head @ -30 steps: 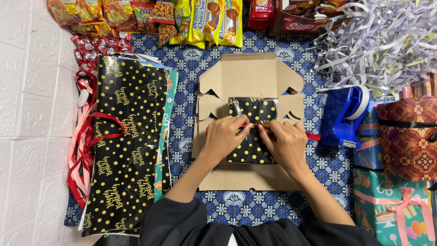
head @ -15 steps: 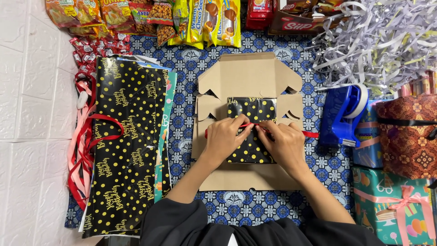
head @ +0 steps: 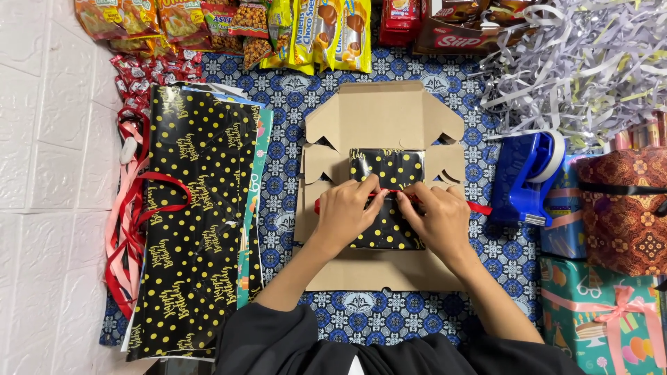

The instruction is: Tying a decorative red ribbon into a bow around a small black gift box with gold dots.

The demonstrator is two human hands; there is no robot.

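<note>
Left hand and right hand are both pinching a red ribbon across the black gold-dotted wrapped box, which is sitting on flattened cardboard near a blue tape dispenser.

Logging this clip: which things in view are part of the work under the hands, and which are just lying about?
In use:
left hand
right hand
red ribbon
black dotted parcel
flat cardboard box

Lying about:
tape dispenser
wrapping paper sheets
ribbon bundle
snack packets
shredded paper
wrapped gifts
</note>
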